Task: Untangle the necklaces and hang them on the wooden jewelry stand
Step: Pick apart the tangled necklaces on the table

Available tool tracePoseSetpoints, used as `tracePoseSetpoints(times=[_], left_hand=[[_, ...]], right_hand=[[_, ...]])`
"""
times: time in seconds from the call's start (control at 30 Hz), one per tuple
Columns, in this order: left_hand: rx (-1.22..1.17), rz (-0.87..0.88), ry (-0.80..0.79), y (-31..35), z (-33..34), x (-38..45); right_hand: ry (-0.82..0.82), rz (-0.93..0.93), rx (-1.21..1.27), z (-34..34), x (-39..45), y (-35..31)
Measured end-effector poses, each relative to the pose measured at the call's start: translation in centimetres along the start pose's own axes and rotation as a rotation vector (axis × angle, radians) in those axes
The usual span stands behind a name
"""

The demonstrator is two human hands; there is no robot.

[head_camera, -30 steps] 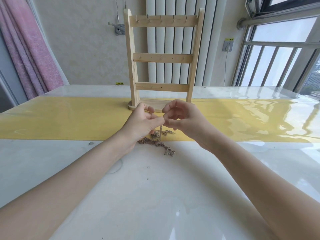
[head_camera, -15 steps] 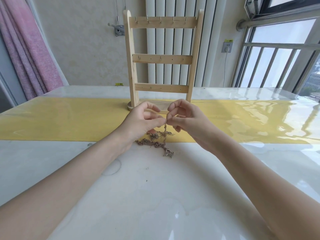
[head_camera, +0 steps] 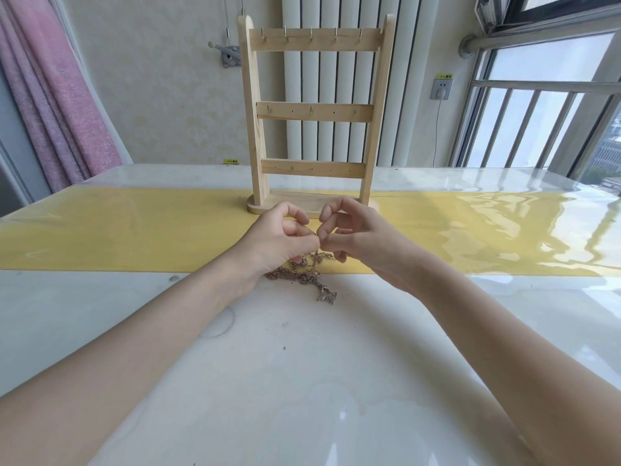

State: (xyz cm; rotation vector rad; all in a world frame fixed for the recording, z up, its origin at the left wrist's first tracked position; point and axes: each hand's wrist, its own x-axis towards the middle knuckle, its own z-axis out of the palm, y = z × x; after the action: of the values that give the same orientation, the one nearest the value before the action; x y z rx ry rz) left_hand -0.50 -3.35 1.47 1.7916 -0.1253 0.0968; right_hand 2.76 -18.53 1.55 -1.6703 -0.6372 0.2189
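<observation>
On the glossy table [head_camera: 302,381], left hand [head_camera: 279,242] and right hand [head_camera: 353,237] pinch tangled necklaces [head_camera: 302,277], grip partly hidden.

The left hand [head_camera: 275,240] hides part of the tangled necklaces [head_camera: 307,279] beneath it, whose separate chains are too fine to tell apart.

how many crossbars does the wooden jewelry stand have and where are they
3. On the wooden jewelry stand, the top crossbar carries metal hooks, the middle crossbar sits about halfway up, and the bottom crossbar sits above the base. None appears hidden.
</observation>
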Motion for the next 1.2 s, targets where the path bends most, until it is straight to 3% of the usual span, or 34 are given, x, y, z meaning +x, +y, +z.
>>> tracePoseSetpoints(times=[0.27,0.4,0.67,1.2], left_hand=[[0.071,0.01,-0.022,0.6,-0.3,-0.4],[0.089,0.026,0.021,0.5,-0.3,-0.4],[-0.073,0.0,0.023,0.7,0.4,-0.5],[0.095,0.114,-0.033,0.7,0.5,-0.8]], right_hand=[[-0.112,0.082,-0.002,-0.9,-0.2,-0.5],[-0.067,0.091,-0.062,-0.9,-0.1,-0.3],[-0.047,0.174,0.19,-1.3,-0.1,-0.1],[-0.009,0.159,0.15,-1.0,-0.1,-0.3]])
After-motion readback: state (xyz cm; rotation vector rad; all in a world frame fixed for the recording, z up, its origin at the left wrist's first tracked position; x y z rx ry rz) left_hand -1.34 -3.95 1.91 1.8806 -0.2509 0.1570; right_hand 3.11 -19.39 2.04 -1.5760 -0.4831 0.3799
